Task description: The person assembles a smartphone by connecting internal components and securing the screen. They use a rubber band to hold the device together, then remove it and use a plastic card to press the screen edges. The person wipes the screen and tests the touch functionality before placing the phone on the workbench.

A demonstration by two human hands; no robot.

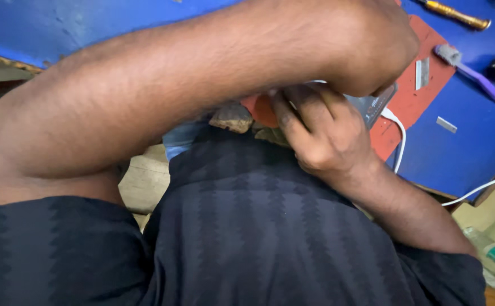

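My left forearm crosses the whole view from the left, and my left hand point(375, 48) is curled into a fist over a flat dark device point(375, 105). What the fist holds is hidden. My right hand point(324, 133) comes up from the lower right with its fingers bent against the device's near edge, and its fingertips are tucked under my left hand. The device lies on a red mat point(420, 99) on the blue table point(474, 141). A white cable point(399, 136) runs out from under the device towards the table edge.
A purple-handled brush point(477, 76), a yellow-handled screwdriver point(457, 14) and two small metal blades point(422, 73) point(446, 124) lie at the right. A plastic bottle point(492, 250) lies below the table at the lower right. My dark shirt fills the foreground.
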